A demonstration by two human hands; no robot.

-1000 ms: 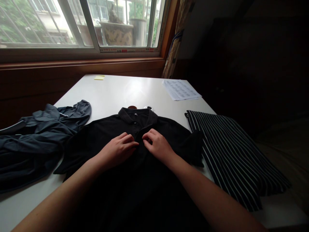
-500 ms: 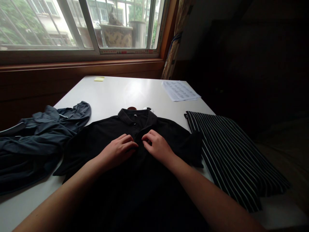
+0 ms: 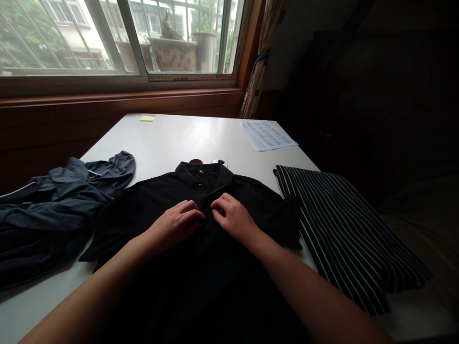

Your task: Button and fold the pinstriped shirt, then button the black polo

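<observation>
A black polo shirt (image 3: 258, 198) lies face up on the table, its collar pointing away from me and its short sleeves spread to both sides. My left hand (image 3: 179, 220) rests over the chest with curled fingers, the tips at the left of the button placket (image 3: 201, 197); its thumb is mostly hidden. Just across the placket, my right hand (image 3: 233, 215) has thumb and forefinger pinched close together on the shirt's cloth. The dark fabric makes the exact grip hard to see. A small light button shows below the open collar.
Crumpled grey-blue clothing (image 3: 60, 200) lies to the left, and a black-and-white striped garment (image 3: 344, 229) to the right. On the white table (image 3: 172, 138) are printed papers (image 3: 268, 134) and a yellow sticky note (image 3: 147, 117). Two small round objects sit behind the collar. Beyond is a window.
</observation>
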